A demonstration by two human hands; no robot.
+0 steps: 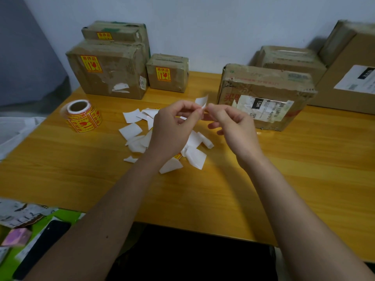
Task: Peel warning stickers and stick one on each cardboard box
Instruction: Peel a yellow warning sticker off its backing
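Note:
Both hands meet above the middle of the wooden table (263, 179). My left hand (172, 130) and my right hand (233, 128) each pinch one small sticker piece (203, 101), whose white backing faces me. A roll of yellow and red warning stickers (83, 115) stands at the left. Three cardboard boxes at the back left carry a yellow sticker: a large one (107, 69), one behind it (113, 32) and a small one (167, 73). At the right, a box with a shipping label (263, 94) and a box behind it (292, 57) show no yellow sticker.
Several white backing scraps (134, 130) lie scattered under and around my hands. A big carton (349, 63) stands at the far right against the wall. Off the table's left front corner lie a black phone (40, 248) and papers.

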